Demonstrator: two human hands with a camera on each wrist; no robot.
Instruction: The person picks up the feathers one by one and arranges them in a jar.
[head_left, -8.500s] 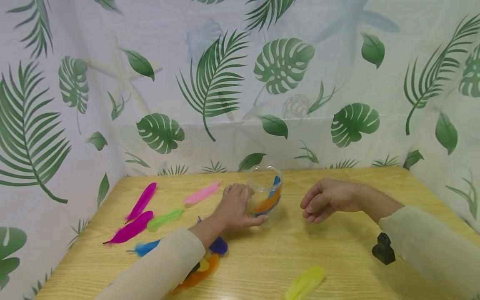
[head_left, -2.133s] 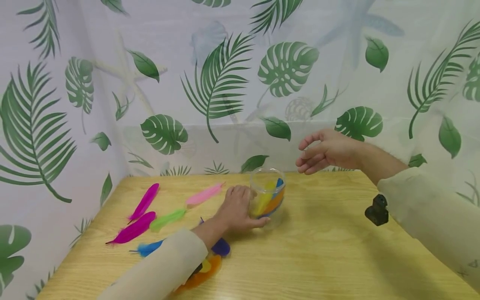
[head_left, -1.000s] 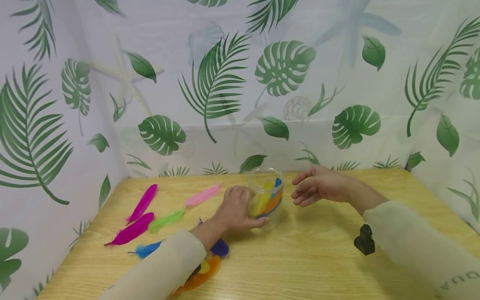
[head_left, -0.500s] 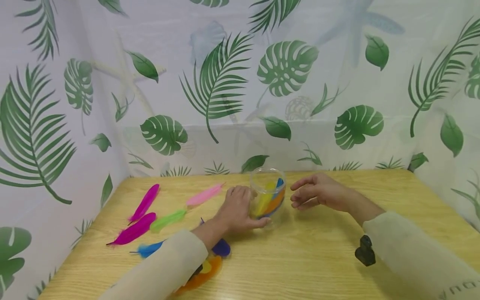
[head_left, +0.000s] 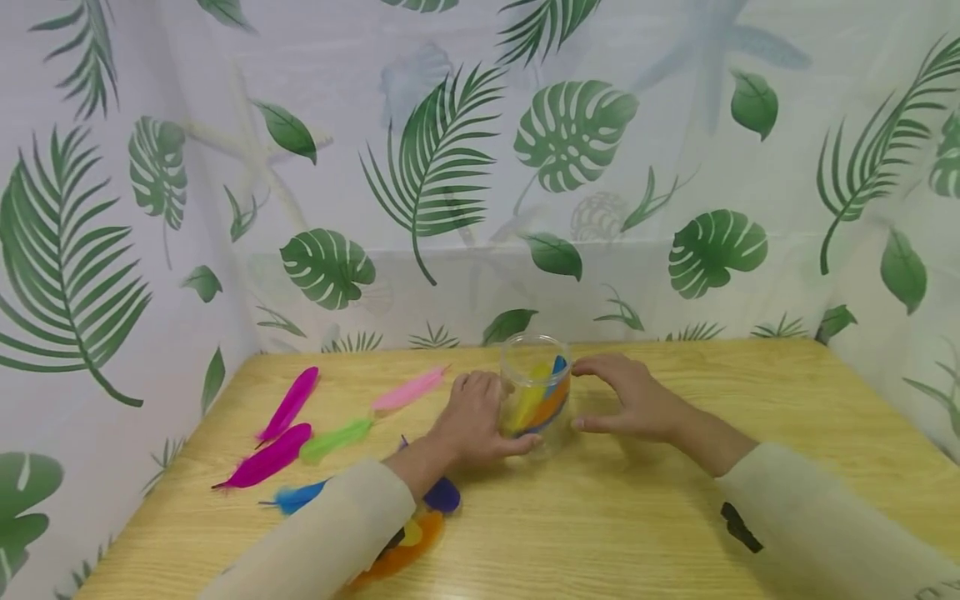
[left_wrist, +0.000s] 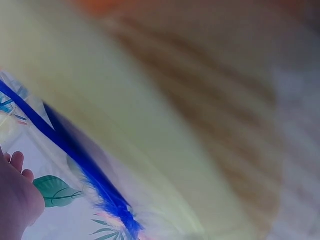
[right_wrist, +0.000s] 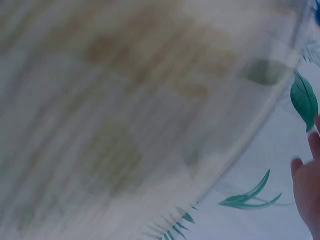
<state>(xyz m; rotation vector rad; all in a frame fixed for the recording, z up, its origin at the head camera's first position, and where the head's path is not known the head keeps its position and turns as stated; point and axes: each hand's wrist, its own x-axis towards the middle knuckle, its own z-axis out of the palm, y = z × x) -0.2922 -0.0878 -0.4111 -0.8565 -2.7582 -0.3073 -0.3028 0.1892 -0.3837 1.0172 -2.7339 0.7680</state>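
A clear plastic cup (head_left: pixel 536 367) stands on the wooden table, with yellow (head_left: pixel 529 404), orange (head_left: pixel 551 407) and blue feathers leaning inside it. My left hand (head_left: pixel 472 421) grips the cup's left side, thumb across the front and fingers partly hidden behind it. At the cup's other side is my right hand (head_left: pixel 633 400), thumb and fingers spread apart, fingertips right at the wall. The left wrist view catches part of the left hand (left_wrist: pixel 17 192) beyond a dark blue feather (left_wrist: pixel 75 152). Only an edge of the right hand (right_wrist: pixel 307 185) shows in the right wrist view.
Loose feathers lie left of the cup: two magenta (head_left: pixel 266 457), a green (head_left: pixel 336 439), a pink (head_left: pixel 408 392) and a light blue (head_left: pixel 300 497). Dark blue (head_left: pixel 442 496) and orange (head_left: pixel 408 550) ones lie partly under the left forearm. A leaf-print curtain (head_left: pixel 450 208) surrounds the table.
The yellow feather from the table's front is gone from there, and a yellow one stands in the cup. My right hand has come down to the cup and spread its fingers. The left stays put.
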